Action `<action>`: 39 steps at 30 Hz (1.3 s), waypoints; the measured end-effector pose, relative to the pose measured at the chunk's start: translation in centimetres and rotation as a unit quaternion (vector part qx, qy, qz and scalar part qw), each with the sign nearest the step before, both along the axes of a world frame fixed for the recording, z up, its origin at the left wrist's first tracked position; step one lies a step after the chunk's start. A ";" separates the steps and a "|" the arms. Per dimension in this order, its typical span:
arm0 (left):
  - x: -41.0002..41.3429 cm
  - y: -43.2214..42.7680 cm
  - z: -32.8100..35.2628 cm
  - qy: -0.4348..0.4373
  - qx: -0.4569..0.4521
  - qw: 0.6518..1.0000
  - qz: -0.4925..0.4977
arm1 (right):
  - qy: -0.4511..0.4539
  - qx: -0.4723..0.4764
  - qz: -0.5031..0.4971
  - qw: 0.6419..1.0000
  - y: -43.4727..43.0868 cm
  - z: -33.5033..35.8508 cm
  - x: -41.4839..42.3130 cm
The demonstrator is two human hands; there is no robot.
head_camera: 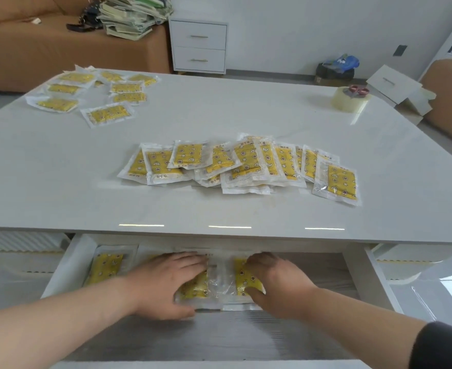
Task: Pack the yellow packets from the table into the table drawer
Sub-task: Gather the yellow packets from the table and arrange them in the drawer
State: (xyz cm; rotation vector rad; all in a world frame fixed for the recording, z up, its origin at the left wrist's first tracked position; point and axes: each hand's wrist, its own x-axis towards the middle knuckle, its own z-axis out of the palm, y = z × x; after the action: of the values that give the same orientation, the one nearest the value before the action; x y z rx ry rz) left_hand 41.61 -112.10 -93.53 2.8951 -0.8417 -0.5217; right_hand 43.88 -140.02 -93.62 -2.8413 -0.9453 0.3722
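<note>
The drawer [66, 265] stands pulled out below the front edge of the white surface [59, 182], in the lower half of the frame, and both hands are inside it. The left hand [166, 284] lies over a stack of packets [202, 287] at the middle of the drawer: its fingers stretch almost flat across the top and its thumb hooks along the stack's near edge, so it grips the stack between them. The right hand [275, 286] arches over a yellow packet [242, 278] just beside that stack, fingers bent down at the packet's far end and thumb pressed on its near end, holding it; the fingertips are blurred. A dark sleeve [443, 347] covers the right forearm in the lower right corner. A single packet [105, 270] lies flat at the left end of the drawer, apart from both hands.

On the surface, a heap of yellow packets [246, 163] overlaps in a loose row at the centre of the frame. A scattered group of packets [107, 114] lies well apart from it in the upper left. Near the upper right edge sits a roll of clear tape [348, 101] with red-handled scissors [358, 90] resting on top of it. Beyond the surface stand a white two-drawer cabinet [199, 46] and, to its left, a brown sofa [33, 54] carrying a pile of papers [131, 17].
</note>
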 end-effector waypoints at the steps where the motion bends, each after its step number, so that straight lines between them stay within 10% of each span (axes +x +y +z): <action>1: -0.3 1.3 0.2 0.009 0.023 1.000 0.003 | 0.015 -0.007 0.043 0.999 0.3 -0.2 -0.1; 30: 0.2 1.6 -3.6 -0.035 0.021 0.999 0.012 | -0.022 -0.083 0.118 0.989 0.6 -4.4 0.9; 39: -3.2 2.0 6.7 0.007 -0.001 0.999 0.047 | 0.051 0.016 0.058 0.997 4.3 5.3 -1.2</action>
State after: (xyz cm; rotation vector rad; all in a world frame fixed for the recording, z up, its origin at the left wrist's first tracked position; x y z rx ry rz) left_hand 38.43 -110.13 -86.81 2.9075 -0.6998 -0.5320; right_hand 42.65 -135.69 -88.29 -2.7175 -1.0878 0.5057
